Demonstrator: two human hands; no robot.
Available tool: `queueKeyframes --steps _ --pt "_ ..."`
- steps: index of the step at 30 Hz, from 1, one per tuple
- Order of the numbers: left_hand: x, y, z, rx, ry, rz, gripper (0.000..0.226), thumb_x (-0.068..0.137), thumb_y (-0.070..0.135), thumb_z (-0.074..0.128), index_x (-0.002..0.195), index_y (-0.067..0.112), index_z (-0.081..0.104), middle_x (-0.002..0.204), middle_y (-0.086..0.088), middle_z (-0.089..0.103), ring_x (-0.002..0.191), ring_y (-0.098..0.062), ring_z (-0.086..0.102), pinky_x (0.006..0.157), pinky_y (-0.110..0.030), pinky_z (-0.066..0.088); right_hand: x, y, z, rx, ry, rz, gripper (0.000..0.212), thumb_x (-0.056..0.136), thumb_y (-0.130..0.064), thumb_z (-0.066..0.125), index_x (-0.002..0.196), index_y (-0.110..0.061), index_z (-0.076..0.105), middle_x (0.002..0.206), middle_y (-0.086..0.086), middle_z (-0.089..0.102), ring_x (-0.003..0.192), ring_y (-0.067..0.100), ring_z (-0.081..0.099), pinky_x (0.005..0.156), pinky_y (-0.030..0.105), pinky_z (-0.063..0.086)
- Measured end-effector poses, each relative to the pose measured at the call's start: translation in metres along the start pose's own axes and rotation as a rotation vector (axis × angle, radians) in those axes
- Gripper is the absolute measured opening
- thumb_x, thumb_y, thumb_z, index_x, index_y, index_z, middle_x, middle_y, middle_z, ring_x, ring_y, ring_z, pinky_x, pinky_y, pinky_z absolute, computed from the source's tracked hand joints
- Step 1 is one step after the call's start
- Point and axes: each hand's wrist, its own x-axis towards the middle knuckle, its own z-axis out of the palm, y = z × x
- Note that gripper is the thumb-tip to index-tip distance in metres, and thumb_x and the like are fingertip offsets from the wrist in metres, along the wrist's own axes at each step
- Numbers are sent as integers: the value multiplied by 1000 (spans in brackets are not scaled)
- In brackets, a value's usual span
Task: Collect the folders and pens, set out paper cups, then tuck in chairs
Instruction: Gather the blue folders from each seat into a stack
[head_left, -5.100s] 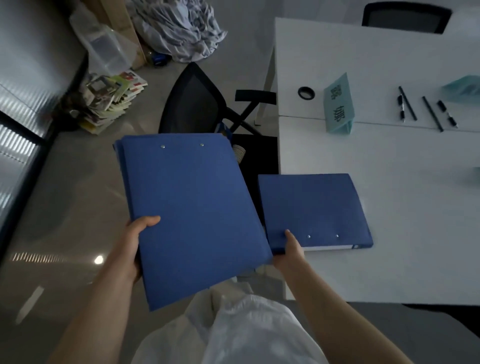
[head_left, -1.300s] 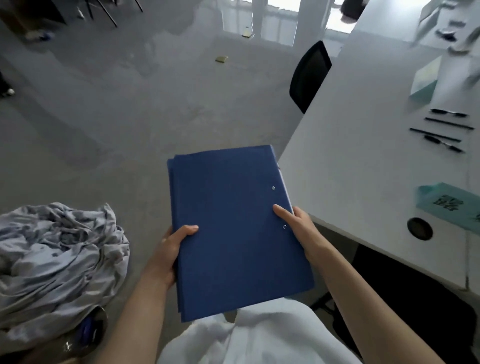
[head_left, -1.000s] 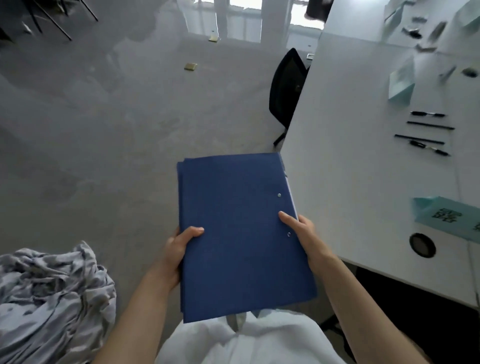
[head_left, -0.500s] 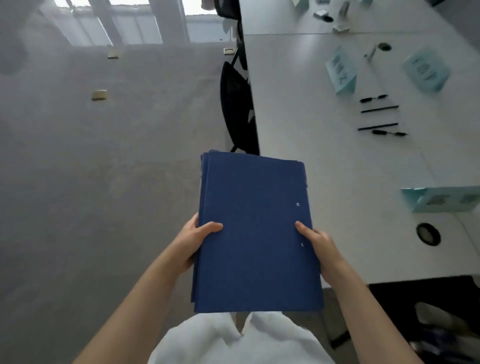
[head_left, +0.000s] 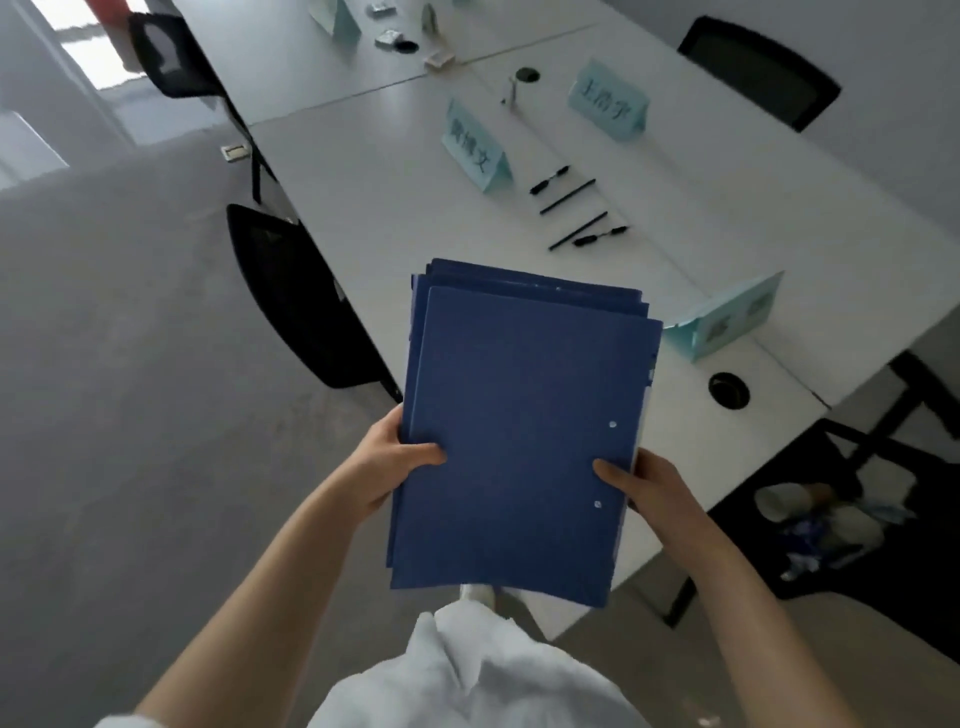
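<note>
We hold the stack of blue folders (head_left: 519, 426) by both side edges, left hand (head_left: 387, 462) and right hand (head_left: 649, 483) each pinching it, level above the surface's (head_left: 363, 171) near corner, likely for carrying; pens (head_left: 576, 208) lie mid-surface.

Both hands, the left hand (head_left: 387, 467) and the right hand (head_left: 652, 488), grip a stack of folders (head_left: 519, 431) over the counter's (head_left: 374, 197) near corner. Bare counter lies along the left edge. Four pens (head_left: 576, 208) lie mid-counter between three name cards (head_left: 475, 148). A chair (head_left: 291, 296) stands against the left edge; a bin (head_left: 852, 519) sits under the near end.
</note>
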Motion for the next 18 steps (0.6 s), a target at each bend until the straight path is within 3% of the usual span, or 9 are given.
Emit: queueKeyframes --steps 3,6,10,15,18 --pt "20 15 8 64 -63 23 69 49 2 74 114 18 60 110 -9 71 97 -26 70 81 -41 58 4 -4 -14 -24 64 -54 39 83 -26 72 120 -20 61 114 -8 69 102 11 67 87 32 53" --pt "39 24 11 89 -108 41 76 41 8 77 115 17 60 110 -8 71 100 -26 69 84 -43 57 5 -12 -18 -45 94 -102 42 81 -21 73 120 -23 57 112 -13 66 98 1 65 77 21 53" --pt "57 31 11 112 -150 84 72 49 -9 70 115 17 60 111 -6 71 103 -27 67 86 -44 56 2 -6 -9 -60 179 -136 51 82 -6 71 123 -25 47 110 -20 58 87 -15 60 69 8 50" --pt "75 37 10 176 -223 130 76 49 -12 64 123 5 58 114 -12 70 105 -25 66 83 -38 57 -14 11 9 -67 284 -91 59 82 -3 72 114 -42 43 111 -20 56 99 3 58 88 34 50" --pt "83 35 10 287 -270 156 74 52 -10 63 125 3 57 116 -10 69 107 -21 66 85 -33 58 -26 17 23 -79 356 10 63 76 -18 80 128 -23 44 115 -1 58 109 28 58 95 50 48"
